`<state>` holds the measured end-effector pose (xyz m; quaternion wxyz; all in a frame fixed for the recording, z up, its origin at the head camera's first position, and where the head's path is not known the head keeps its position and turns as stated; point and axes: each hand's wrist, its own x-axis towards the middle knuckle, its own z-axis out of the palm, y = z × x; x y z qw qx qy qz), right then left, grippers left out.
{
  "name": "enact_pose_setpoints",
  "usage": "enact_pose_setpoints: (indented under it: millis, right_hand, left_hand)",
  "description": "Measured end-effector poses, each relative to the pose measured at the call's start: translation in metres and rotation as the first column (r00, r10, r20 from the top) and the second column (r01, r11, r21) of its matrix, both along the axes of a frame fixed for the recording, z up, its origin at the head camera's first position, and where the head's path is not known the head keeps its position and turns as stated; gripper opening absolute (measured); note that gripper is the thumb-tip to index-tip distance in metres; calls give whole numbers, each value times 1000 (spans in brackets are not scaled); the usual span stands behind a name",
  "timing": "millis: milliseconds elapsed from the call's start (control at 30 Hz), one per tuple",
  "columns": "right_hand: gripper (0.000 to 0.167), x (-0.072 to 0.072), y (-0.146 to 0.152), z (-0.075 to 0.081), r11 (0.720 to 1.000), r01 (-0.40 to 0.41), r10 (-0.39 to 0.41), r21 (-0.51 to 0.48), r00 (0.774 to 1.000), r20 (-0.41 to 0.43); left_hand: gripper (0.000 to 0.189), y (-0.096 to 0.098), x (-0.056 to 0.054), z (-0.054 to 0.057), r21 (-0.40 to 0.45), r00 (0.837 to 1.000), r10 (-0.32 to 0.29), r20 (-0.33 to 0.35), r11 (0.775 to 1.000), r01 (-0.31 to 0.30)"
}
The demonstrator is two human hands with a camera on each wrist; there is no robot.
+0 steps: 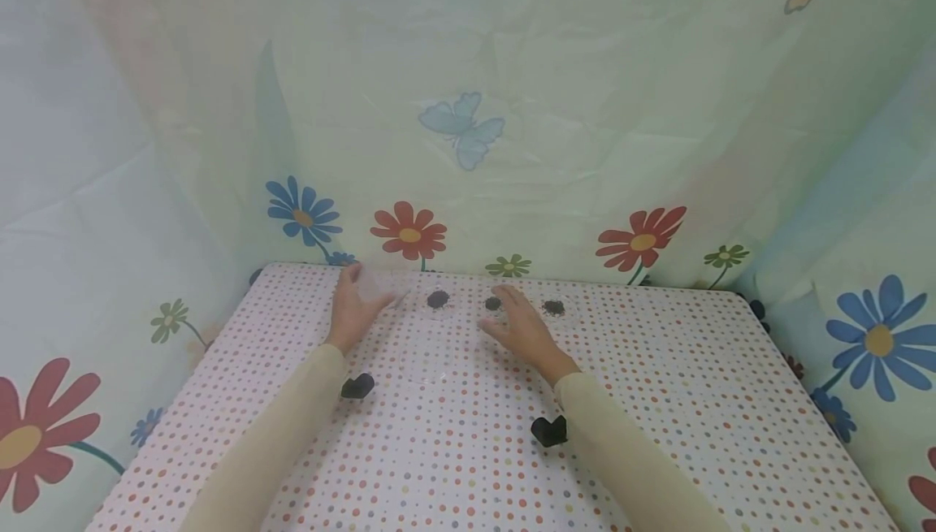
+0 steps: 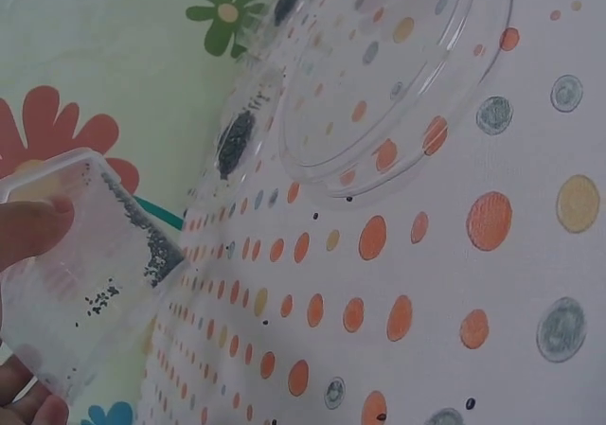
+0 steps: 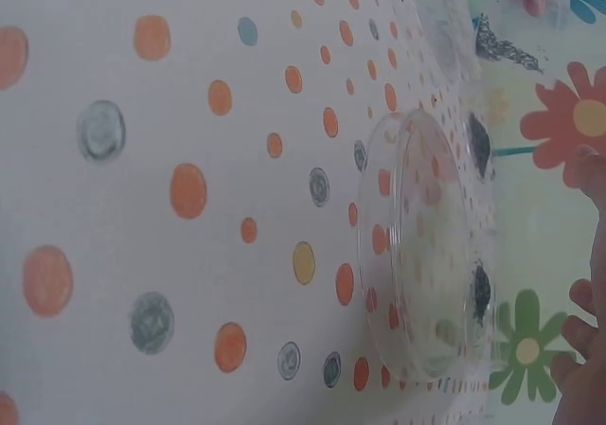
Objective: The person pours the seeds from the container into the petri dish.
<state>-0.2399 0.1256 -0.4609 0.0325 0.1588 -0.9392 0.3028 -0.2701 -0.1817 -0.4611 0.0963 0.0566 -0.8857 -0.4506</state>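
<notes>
My left hand [image 1: 354, 309] holds a clear plastic box [image 2: 95, 255] by its sides, thumb on one wall, fingers on the other. The box is tilted, and small black grains gather along its lower edge and corner. My right hand [image 1: 528, 333] is over the right side of the row of grain piles, fingers loosely spread, holding nothing. Small black piles lie in clear dishes along the back: a left pile [image 1: 438, 299], a middle pile [image 1: 493, 303] beside the right fingers, and a right pile [image 1: 553, 307]. Nearer me lies a clear round dish [image 3: 431, 245].
A dotted cloth [image 1: 468, 467] covers the table, with a few stray black grains [image 2: 471, 403] on it. A flowered curtain [image 1: 468, 191] hangs behind the table's back edge and along both sides. Black wrist-worn pieces show beneath the left wrist [image 1: 357, 387] and right wrist [image 1: 550, 431].
</notes>
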Motion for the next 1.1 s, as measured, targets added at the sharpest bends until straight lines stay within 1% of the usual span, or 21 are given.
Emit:
enact_pose_setpoints:
  millis: [133, 267, 500, 733, 933, 1100]
  right_hand:
    - [74, 1, -3, 0, 1000, 5, -5, 18, 1000, 4]
    - [74, 1, -5, -1, 1000, 12, -12, 14, 1000, 7]
    - [73, -1, -9, -4, 1000, 9, -9, 18, 1000, 17]
    - [72, 1, -13, -3, 1000, 1, -2, 19, 1000, 19]
    - [70, 1, -15, -5, 1000, -12, 12, 17, 1000, -4]
    - [70, 0, -17, -7, 1000, -9, 9, 16, 1000, 1]
  left_hand:
    - [89, -2, -2, -3, 37, 1000, 12, 22, 999, -13]
    - [88, -4, -5, -5, 53, 999, 19, 29, 998, -20]
    - [87, -5, -4, -5, 67, 1000, 20, 20, 998, -22]
    - [87, -5, -1, -4, 69, 999, 29, 22, 997, -30]
    - [86, -7, -3, -6, 70, 999, 32, 2, 997, -32]
    - [85, -9, -5, -8, 93, 1000, 27, -7, 995, -27]
